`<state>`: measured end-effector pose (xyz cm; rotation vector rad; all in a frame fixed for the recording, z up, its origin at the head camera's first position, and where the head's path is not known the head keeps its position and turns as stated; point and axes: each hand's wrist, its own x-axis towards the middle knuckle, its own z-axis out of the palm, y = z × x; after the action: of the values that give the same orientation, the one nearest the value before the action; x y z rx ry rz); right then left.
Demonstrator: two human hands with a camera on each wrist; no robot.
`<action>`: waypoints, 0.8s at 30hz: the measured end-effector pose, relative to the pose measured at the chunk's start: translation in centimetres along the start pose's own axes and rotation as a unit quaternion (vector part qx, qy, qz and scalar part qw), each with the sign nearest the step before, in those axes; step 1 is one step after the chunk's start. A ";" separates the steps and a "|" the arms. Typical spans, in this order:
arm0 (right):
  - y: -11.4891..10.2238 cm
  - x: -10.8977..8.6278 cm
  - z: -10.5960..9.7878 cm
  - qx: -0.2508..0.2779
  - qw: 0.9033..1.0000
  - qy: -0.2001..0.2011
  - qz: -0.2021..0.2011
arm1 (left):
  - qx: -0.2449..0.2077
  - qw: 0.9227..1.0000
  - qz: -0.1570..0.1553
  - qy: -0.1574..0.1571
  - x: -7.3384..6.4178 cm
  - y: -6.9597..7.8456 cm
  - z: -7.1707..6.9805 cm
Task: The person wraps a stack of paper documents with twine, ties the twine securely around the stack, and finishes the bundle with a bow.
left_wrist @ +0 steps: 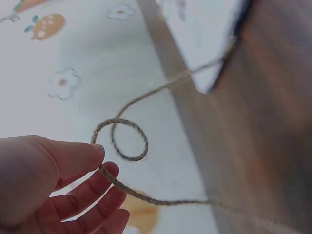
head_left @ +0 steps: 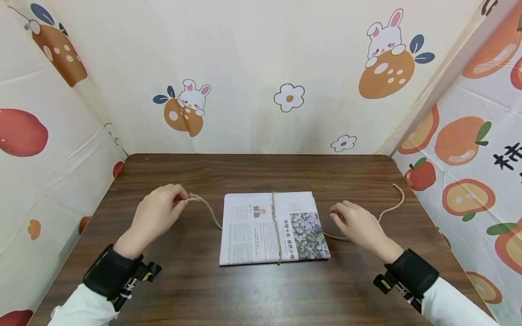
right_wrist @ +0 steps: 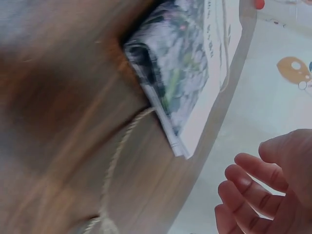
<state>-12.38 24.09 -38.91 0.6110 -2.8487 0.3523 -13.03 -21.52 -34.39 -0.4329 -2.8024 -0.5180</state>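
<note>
A folded newspaper (head_left: 248,233) lies on the table, with a strand of twine (head_left: 277,226) running over its top from back to front. Left of it, my left hand (head_left: 157,210) pinches a length of the twine between thumb and forefinger. The left wrist view shows a small loop of twine (left_wrist: 146,141) just past those fingertips. On the other side, my right hand (head_left: 360,226) hovers near the twine that comes out from the newspaper's right edge. Its fingers are loosely bent and hold nothing in the right wrist view, where the twine (right_wrist: 113,168) hangs apart from them.
The brown wooden table (head_left: 261,294) has rounded far corners. A pale printed sheet (head_left: 240,50) stands upright behind it, and fruit-patterned sheets (head_left: 469,217) rise along both sides. Past my right hand, the curved end of the twine (head_left: 403,197) lies near the table's right edge.
</note>
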 end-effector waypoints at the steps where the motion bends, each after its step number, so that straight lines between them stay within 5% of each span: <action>1: -0.2 0.3 -0.1 0.001 1.000 -0.001 -0.006 | 0.002 1.000 0.008 0.006 0.4 0.4 -0.2; 16: -7.0 6.4 -2.2 0.087 0.992 -0.015 -0.092 | -0.026 0.986 0.156 0.047 6.1 7.8 -2.3; 24: -10.4 9.2 -2.9 0.234 0.967 -0.027 -0.094 | -0.065 0.972 0.224 0.034 8.1 10.5 -1.5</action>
<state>-15.76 12.19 -31.90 0.9771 -2.7312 1.0020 -16.68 -10.79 -27.41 -1.0206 -2.4963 -0.5957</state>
